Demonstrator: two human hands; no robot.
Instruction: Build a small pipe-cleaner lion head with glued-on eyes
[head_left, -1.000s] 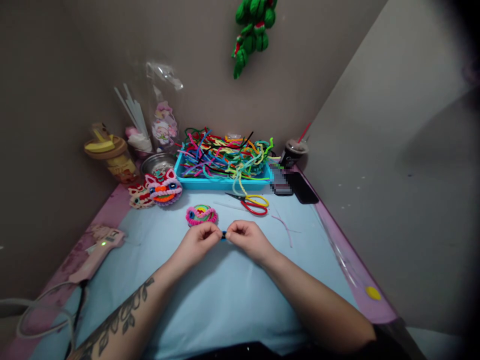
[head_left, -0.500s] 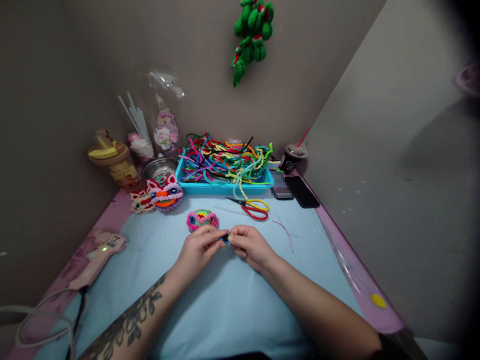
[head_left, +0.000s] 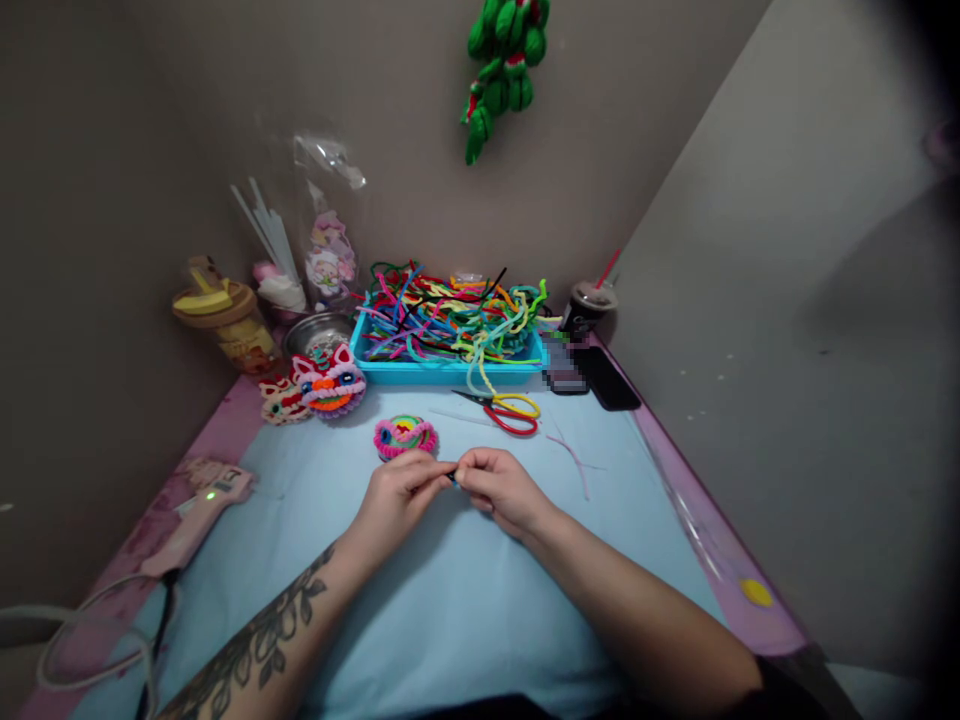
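Left hand has rolled flatter since a second ago, it and right hand pinching the blue-black bit just below frame centre; best brace one side, press lightly.

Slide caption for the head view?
Left hand and right hand pinch a small dark piece near a round, pink-rimmed fuzzy ornament and red-and-yellow-handled scissors.
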